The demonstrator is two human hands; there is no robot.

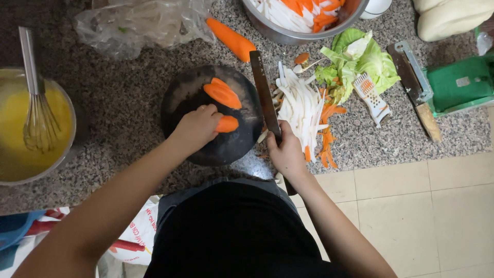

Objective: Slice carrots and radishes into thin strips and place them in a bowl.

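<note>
Head view — carrot piece (227, 124) in left grip (198, 127).

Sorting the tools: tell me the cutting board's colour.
Black, round cutting board; head view.

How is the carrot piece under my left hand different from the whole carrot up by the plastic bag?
The carrot piece is short and cut, lying on the dark round board under the left hand. The whole carrot is long, tapered and uncut, lying untouched on the granite counter beside the plastic bag. Both are orange.
</note>
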